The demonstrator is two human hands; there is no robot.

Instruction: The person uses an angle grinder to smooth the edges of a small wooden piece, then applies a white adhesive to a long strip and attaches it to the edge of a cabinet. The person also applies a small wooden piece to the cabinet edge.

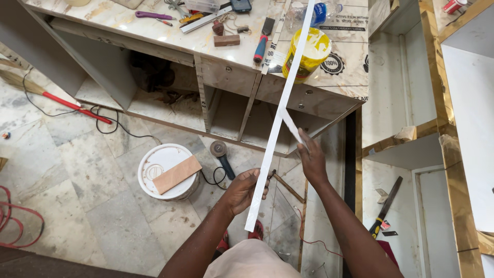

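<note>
1. On the floor at the left, a white bucket point(165, 171) is seen with a wood block point(177, 174) lying on its lid; a grinder point(222, 155) lies just beside it. These are well apart from the work and are better left where they are.
2. The left hand point(243, 190) is closed around the lower part of a long white strip point(280, 116), near its bottom end. This grip should be kept firm, so that the strip is not twisted.
3. The strip is held in the air, tilted; it runs from the left hand up and to the right, across the front of the bench point(154, 23) and past a yellow can point(307, 53) standing there.
4. The right hand point(310, 157) is pinched on a thin film point(291, 126), which is already lifted from the strip around its middle. It is judged that the film is best pulled slowly and close along the strip, so that it does not tear.
5. The upper end of the strip goes out of view, so its clearance cannot be told.
</note>
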